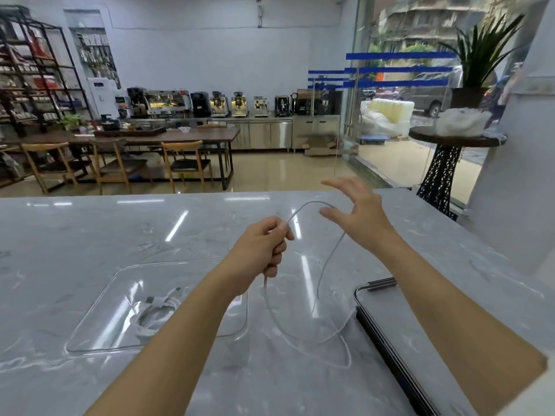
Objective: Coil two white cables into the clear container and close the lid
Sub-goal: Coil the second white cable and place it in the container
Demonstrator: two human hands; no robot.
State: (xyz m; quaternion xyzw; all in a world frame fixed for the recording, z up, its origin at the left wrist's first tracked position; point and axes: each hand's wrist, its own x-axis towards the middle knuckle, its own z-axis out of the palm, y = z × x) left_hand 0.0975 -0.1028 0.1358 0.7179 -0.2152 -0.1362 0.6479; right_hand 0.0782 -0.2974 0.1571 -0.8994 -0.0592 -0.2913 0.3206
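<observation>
— Where did the loose cable (326, 265) lie from the hands?

— Between them and below. The left hand (264, 246) was closed on it, pinching the cable at the top of the fist. From there it arched up and right to the right hand (359, 214), then dropped down to the table (90, 235), where its slack lay in a wide loop just left of the dark-edged lid (390, 334).

— And the right hand?

— Open, fingers spread, forearm raised over the table, with the arch of cable at its thumb; whether it touched, I could not tell. It was the nearer one to take the next turn, I judged.

— The container?

— The clear container (90, 334) sat lower left, under the left forearm, with one coiled cable (156, 310) already inside.
</observation>
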